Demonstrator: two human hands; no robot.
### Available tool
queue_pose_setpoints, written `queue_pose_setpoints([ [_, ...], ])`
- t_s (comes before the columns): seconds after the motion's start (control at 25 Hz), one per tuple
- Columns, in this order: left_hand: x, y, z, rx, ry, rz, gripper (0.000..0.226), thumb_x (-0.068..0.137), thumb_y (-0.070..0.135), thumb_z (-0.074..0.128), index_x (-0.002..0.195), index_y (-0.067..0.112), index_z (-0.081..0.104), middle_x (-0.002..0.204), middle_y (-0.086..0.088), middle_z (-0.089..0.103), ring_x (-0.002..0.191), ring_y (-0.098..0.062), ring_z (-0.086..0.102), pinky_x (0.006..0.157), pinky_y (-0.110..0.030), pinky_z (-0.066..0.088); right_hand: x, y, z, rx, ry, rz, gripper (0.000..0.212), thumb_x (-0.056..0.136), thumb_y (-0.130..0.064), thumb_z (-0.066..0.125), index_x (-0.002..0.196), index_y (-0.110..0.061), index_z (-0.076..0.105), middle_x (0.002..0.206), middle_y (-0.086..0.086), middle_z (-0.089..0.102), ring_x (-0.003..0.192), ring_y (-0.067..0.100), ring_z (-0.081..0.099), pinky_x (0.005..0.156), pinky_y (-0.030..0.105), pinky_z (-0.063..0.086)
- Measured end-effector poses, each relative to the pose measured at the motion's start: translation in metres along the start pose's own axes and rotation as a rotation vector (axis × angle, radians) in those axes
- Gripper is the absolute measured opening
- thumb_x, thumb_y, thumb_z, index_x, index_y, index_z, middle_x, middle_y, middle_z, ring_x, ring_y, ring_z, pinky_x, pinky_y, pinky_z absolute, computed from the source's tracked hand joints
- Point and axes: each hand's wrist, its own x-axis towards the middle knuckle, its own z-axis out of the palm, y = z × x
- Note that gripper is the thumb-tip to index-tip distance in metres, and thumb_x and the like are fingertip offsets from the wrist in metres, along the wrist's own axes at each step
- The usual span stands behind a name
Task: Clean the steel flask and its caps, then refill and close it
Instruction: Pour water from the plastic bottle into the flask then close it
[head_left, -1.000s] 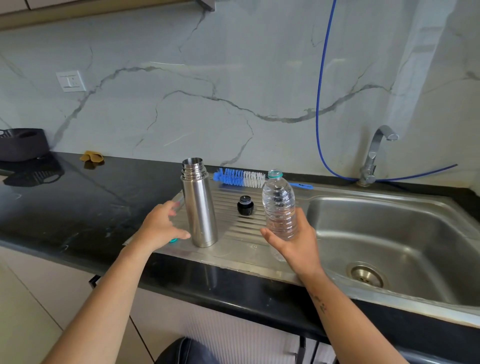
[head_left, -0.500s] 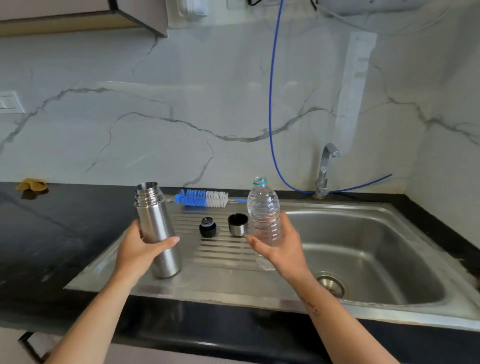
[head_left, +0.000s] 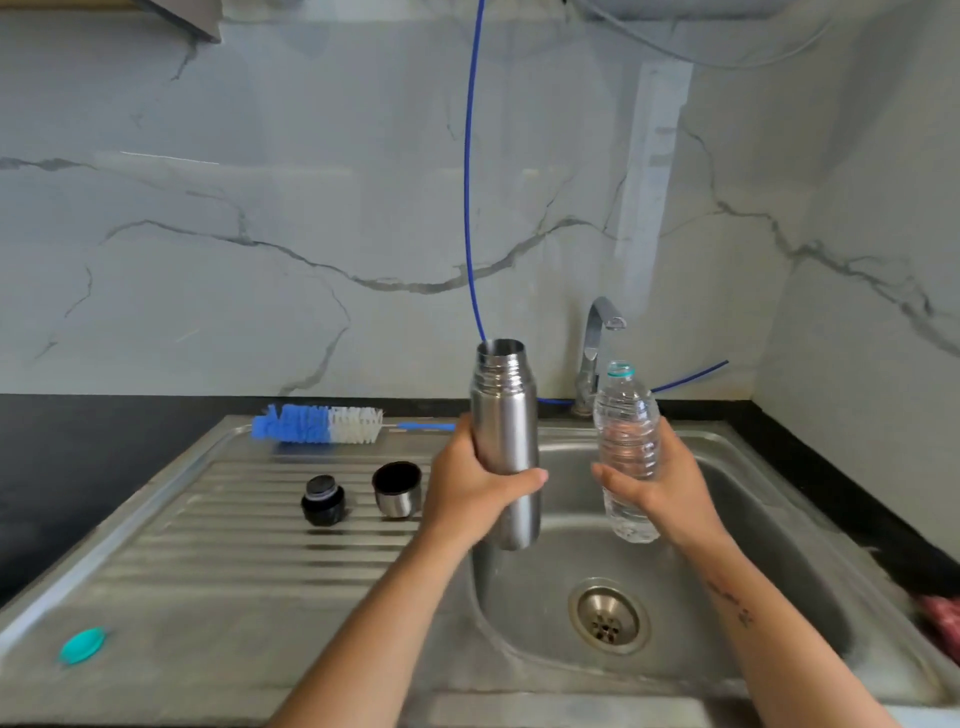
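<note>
Open flask and water bottle held over the sink

The left hand (head_left: 475, 486) grips the uncapped cylindrical steel flask (head_left: 505, 441); the right hand (head_left: 662, 480) grasps the clear ribbed plastic bottle (head_left: 626, 447) (uncapped): a misaimed pour would likely spill.

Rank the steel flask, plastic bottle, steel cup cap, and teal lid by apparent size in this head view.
1. steel flask
2. plastic bottle
3. steel cup cap
4. teal lid, though it lies nearer the camera, so unsure.

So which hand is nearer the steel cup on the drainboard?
Left. The left hand, gripping the flask, is just beside the steel cup; the right hand is over the basin.
</note>
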Motion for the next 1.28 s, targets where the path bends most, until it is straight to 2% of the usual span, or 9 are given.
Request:
queue_pose_setpoints([
  [0.08,0.006,-0.005,0.031,0.023,-0.05,-0.044,0.066,0.059,0.031,0.096,0.112,0.03,0.059,0.098,0.018,0.069,0.086,0.004,0.066,0.069,-0.017,0.051,0.011,0.012,-0.015,-0.065,-0.01,0.013,0.052,0.074,-0.021,0.09,0.115,-0.03,0.06,0.101,-0.007,0.073,0.087,0.004,0.07,0.079,0.031,0.055],
  [0.2,0.01,-0.022,0.061,0.114,-0.089,-0.112,0.067,0.051,0.041,0.092,0.107,0.028,0.056,0.096,0.013,0.068,0.088,-0.013,0.069,0.077,-0.031,0.058,0.023,0.03,-0.037,-0.221,-0.046,0.016,0.052,0.071,-0.022,0.091,0.111,-0.031,0.059,0.099,-0.011,0.07,0.087,0.0,0.066,0.075,0.027,0.05],
  [0.36,0.018,-0.046,0.074,0.236,-0.118,-0.157,0.068,0.047,0.044,0.09,0.102,0.03,0.054,0.096,0.009,0.066,0.09,-0.021,0.067,0.081,-0.039,0.058,0.032,0.04,-0.05,-0.381,-0.071,-0.004,0.052,0.069,-0.021,0.091,0.108,-0.029,0.057,0.092,-0.017,0.067,0.084,-0.007,0.063,0.064,0.011,0.044],
  [0.4,0.017,-0.05,0.076,0.253,-0.137,-0.164,0.07,0.047,0.043,0.092,0.105,0.032,0.054,0.098,0.009,0.067,0.091,-0.021,0.068,0.082,-0.039,0.059,0.033,0.042,-0.049,-0.411,-0.073,-0.012,0.051,0.068,-0.023,0.091,0.106,-0.03,0.057,0.091,-0.017,0.067,0.083,-0.006,0.063,0.063,0.012,0.044],
  [0.52,0.013,-0.057,0.08,0.302,-0.203,-0.189,0.074,0.049,0.039,0.094,0.111,0.032,0.054,0.101,0.007,0.068,0.091,-0.02,0.068,0.08,-0.036,0.058,0.033,0.045,-0.045,-0.497,-0.107,-0.02,0.052,0.066,-0.03,0.089,0.106,-0.033,0.056,0.09,-0.014,0.069,0.082,0.007,0.066,0.071,0.035,0.054],
  [0.6,0.011,-0.06,0.081,0.33,-0.231,-0.204,0.073,0.051,0.037,0.095,0.11,0.027,0.053,0.101,0.006,0.068,0.09,-0.021,0.067,0.075,-0.032,0.054,0.031,0.042,-0.042,-0.58,-0.132,-0.024,0.055,0.066,-0.034,0.085,0.113,-0.036,0.055,0.094,-0.011,0.071,0.087,0.018,0.068,0.074,0.04,0.056],
  [0.88,0.011,-0.064,0.08,0.365,-0.3,-0.224,0.072,0.058,0.025,0.096,0.112,0.02,0.05,0.106,-0.001,0.064,0.088,-0.022,0.059,0.071,-0.029,0.044,0.028,0.036,-0.041,-0.857,-0.131,-0.098,0.067,0.073,-0.036,0.076,0.134,-0.043,0.05,0.119,-0.012,0.068,0.108,0.022,0.065,0.075,0.033,0.047],
  [1.0,0.012,-0.065,0.08,0.364,-0.303,-0.23,0.074,0.057,0.025,0.097,0.114,0.02,0.05,0.11,-0.004,0.066,0.09,-0.024,0.06,0.072,-0.03,0.046,0.028,0.036,-0.043,-0.901,-0.123,-0.133,0.066,0.074,-0.035,0.075,0.134,-0.045,0.05,0.118,-0.014,0.067,0.107,0.019,0.064,0.073,0.032,0.044],
  [1.28,0.013,-0.068,0.081,0.366,-0.298,-0.256,0.076,0.053,0.026,0.098,0.114,0.019,0.053,0.111,-0.003,0.067,0.096,-0.024,0.064,0.078,-0.033,0.053,0.028,0.034,-0.043,-0.907,-0.086,-0.204,0.068,0.075,-0.03,0.078,0.135,-0.045,0.05,0.114,-0.015,0.065,0.1,0.018,0.066,0.075,0.036,0.055],
])
